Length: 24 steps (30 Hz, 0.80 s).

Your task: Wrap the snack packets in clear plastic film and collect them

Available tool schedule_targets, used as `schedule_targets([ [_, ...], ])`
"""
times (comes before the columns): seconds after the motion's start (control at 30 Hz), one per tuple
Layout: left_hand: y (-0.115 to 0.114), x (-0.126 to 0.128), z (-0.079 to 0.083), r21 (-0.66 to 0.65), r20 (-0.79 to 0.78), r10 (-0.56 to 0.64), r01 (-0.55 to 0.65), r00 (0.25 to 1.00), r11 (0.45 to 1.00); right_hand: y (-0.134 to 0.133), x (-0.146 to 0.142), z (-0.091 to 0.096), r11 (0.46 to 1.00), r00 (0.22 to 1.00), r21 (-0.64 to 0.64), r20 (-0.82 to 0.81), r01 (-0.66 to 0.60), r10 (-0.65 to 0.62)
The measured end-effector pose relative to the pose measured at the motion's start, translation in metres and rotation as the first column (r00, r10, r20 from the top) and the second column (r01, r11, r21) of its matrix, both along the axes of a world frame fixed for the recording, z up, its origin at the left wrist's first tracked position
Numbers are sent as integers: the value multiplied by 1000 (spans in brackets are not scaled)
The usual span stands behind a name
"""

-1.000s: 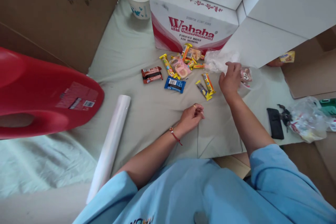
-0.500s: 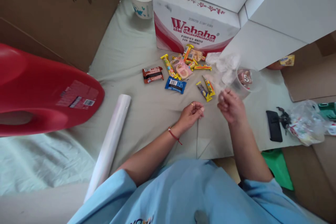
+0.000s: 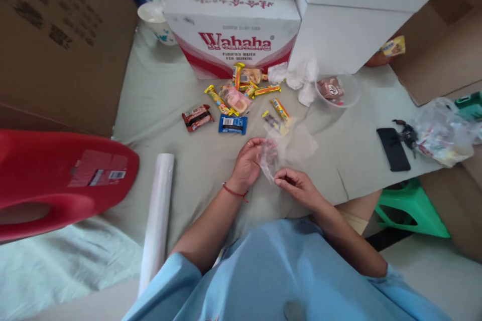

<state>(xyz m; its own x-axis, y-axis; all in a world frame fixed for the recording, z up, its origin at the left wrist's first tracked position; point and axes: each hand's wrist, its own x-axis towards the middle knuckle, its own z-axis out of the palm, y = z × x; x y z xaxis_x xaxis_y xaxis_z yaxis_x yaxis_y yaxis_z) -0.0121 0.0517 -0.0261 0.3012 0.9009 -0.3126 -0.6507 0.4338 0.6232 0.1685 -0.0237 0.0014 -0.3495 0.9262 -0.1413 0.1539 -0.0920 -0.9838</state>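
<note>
A thin clear plastic bag [image 3: 297,145] stretches between my two hands above the cloth. My left hand [image 3: 248,163] is turned partly palm up, its fingers curled at the bag's left side, and some fingertips show through the film. With thumb and forefinger my right hand [image 3: 299,188] pinches the bag's lower edge. Just beyond the hands lie small snack packs: a blue pack [image 3: 232,124], a brown pack [image 3: 198,118], a purple and yellow stick pack [image 3: 274,121], seen partly through the bag, and a yellow stick pack [image 3: 279,109]. A pink wrapped snack [image 3: 237,99] sits among more yellow packs.
A Wahaha carton [image 3: 237,40] stands behind the snacks. Crumpled white plastic [image 3: 305,77] and a clear tub [image 3: 348,93] holding a brown pack are to its right. A black phone [image 3: 393,149] lies far right; a white roll [image 3: 158,210] and red jug [image 3: 68,180] are left.
My right hand has come down and left from beside the tub, and the clear plastic now spreads between both hands. My left hand has turned palm up. The view has shifted right.
</note>
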Motion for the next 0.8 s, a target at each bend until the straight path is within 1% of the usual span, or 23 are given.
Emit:
schedule_targets([
  [0.07, 2, -4, 2, -29, 22, -15, 16, 1000, 999, 0, 6, 0, 991, 995, 130, 100, -30, 17],
  [0.13, 4, -4, 1, -44, -18, -42, 42, 999, 998, -2, 12, -1, 970, 980, 234, 196, -67, 20],
  [0.2, 4, -3, -3, -31, -148, -50, 46, 988, 998, -6, 18, -2, 957, 970, 272, 239, -98, 31],
  [0.23, 4, -2, -4, -2, -241, -28, 29, 970, 1000, -9, 20, -1, 956, 970, 279, 241, -95, 26],
  [0.27, 2, -1, -6, 51, -349, 21, -4, 937, 999, -11, 23, -1, 956, 972, 286, 234, -70, 1],
  [0.3, 1, -1, -6, 130, -470, 100, -44, 877, 991, -13, 26, 0, 955, 974, 298, 219, -12, -56],
  [0.33, -1, -2, -6, 234, -592, 203, -75, 780, 969, -14, 30, 1, 949, 968, 306, 204, 79, -147],
  [0.37, -4, -3, -4, 350, -698, 318, -81, 642, 933, -14, 33, 1, 930, 945, 311, 196, 195, -264],
  [0.4, -6, -4, -2, 460, -768, 424, -48, 480, 887, -12, 37, 1, 898, 903, 310, 197, 312, -381],
  [0.43, -9, -6, 1, 542, -797, 504, 24, 333, 840, -9, 41, 0, 862, 853, 302, 211, 408, -477],
  [0.47, -11, -7, 4, 585, -801, 548, 121, 242, 802, -4, 44, -3, 835, 810, 285, 238, 470, -537],
  [0.5, -14, -8, 7, 590, -806, 549, 228, 222, 775, 2, 46, -6, 826, 782, 261, 274, 500, -560],
  [0.53, -16, -7, 10, 567, -823, 506, 332, 258, 754, 9, 48, -10, 835, 773, 230, 318, 499, -549],
  [0.57, -17, -6, 11, 528, -847, 427, 422, 316, 737, 17, 48, -14, 859, 781, 192, 359, 474, -511],
  [0.6, -19, -5, 12, 485, -869, 333, 488, 367, 726, 24, 47, -18, 889, 799, 155, 392, 432, -456],
  [0.63, -21, -2, 12, 444, -881, 253, 519, 399, 730, 31, 45, -21, 913, 816, 132, 414, 385, -404],
  [0.67, -23, 0, 12, 413, -886, 200, 513, 419, 752, 37, 43, -23, 930, 829, 136, 423, 342, -366],
  [0.73, -29, 6, 12, 373, -868, 147, 427, 474, 824, 43, 34, -21, 936, 844, 217, 411, 276, -344],
  [0.77, -32, 9, 12, 354, -841, 117, 373, 528, 858, 44, 29, -17, 926, 848, 280, 397, 253, -351],
  [0.8, -34, 12, 13, 328, -795, 76, 321, 602, 889, 44, 23, -12, 911, 849, 344, 388, 227, -358],
])
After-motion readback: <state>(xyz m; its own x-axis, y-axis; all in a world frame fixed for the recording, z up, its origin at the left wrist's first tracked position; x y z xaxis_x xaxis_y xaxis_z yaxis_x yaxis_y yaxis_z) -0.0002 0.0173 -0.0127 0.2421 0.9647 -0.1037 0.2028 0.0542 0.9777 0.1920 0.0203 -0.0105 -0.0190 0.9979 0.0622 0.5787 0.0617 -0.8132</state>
